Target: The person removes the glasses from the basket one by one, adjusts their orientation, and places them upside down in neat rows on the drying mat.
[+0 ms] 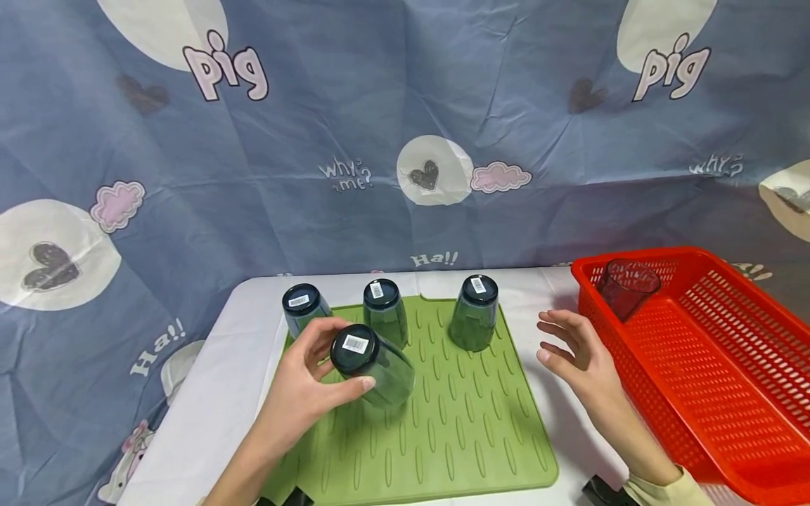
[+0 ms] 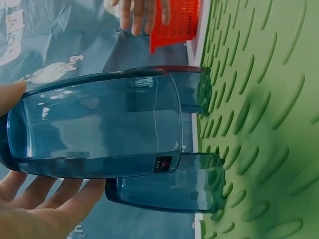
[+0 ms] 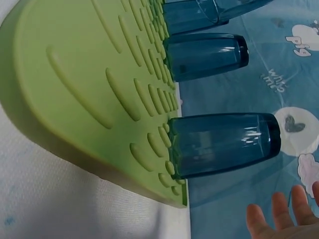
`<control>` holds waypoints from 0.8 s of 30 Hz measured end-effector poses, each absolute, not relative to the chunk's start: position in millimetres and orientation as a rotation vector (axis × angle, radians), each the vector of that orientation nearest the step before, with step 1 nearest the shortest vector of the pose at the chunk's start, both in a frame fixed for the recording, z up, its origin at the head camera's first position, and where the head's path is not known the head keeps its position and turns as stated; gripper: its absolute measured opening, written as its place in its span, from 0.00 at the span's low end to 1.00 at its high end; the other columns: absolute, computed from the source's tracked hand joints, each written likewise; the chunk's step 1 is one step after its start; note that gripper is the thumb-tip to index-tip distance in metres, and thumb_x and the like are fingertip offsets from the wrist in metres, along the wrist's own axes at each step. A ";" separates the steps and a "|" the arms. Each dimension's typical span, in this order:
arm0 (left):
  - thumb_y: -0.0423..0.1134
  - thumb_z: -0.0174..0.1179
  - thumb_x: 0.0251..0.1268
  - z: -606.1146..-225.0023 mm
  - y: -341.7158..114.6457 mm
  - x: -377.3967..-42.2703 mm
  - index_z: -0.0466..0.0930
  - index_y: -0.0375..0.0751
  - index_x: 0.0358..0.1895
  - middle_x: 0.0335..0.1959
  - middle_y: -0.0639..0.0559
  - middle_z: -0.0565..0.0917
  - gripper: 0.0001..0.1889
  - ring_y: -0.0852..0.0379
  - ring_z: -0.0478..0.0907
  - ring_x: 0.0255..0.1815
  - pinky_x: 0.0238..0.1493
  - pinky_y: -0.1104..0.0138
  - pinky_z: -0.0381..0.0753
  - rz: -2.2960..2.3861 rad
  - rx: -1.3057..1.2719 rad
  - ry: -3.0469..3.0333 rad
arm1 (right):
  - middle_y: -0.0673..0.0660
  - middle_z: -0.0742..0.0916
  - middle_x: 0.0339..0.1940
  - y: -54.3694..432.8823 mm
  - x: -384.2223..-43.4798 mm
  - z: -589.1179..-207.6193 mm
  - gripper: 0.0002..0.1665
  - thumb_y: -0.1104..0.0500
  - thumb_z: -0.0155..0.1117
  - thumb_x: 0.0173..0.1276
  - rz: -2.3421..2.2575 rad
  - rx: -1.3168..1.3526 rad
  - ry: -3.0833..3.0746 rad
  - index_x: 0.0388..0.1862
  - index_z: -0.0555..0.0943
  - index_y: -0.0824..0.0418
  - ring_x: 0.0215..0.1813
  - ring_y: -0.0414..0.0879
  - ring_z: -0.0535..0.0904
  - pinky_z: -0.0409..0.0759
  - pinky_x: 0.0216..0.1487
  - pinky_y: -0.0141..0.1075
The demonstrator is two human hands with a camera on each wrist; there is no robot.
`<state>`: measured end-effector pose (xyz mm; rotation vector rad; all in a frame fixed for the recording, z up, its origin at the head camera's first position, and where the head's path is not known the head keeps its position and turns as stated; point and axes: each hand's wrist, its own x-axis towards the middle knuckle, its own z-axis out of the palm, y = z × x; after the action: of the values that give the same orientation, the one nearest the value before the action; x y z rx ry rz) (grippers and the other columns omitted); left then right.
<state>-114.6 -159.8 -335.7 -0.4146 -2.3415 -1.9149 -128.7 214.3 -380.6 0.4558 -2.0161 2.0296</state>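
Observation:
My left hand [image 1: 304, 383] grips a blue-tinted drinking glass [image 1: 389, 372] near its base, thumb on one side and fingers on the other. The glass is upside down and leans, a white barcode label on its base, its mouth over the green ribbed mat [image 1: 468, 436]. Three more upturned glasses stand along the mat's back part: one at the left [image 1: 304, 306], partly behind my hand, one in the middle [image 1: 384, 313], and one at the right [image 3: 224, 145]. My right hand [image 1: 585, 365] hovers between mat and basket, fingers spread and loosely bent, holding nothing.
A red plastic basket [image 1: 683, 414] stands at the right, close to my right hand, with one glass [image 1: 626, 287] leaning in its far left corner. White cloth [image 1: 209, 414] covers the table, and a printed blue curtain [image 1: 354, 232] hangs behind it.

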 end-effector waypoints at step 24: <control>0.32 0.78 0.45 -336.7 -173.2 -107.0 0.73 0.45 0.59 0.56 0.50 0.80 0.34 0.59 0.75 0.61 0.60 0.72 0.73 -1.831 -0.263 -2.370 | 0.63 0.74 0.63 219.6 -133.6 -380.9 0.31 0.77 0.59 0.66 2.006 0.472 -2.049 0.66 0.63 0.73 0.66 0.55 0.69 0.74 0.62 0.34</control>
<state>-107.0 -173.2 -336.7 -0.2628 -2.3704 -1.8313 -133.6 219.6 -380.9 0.4717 -2.0492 2.0057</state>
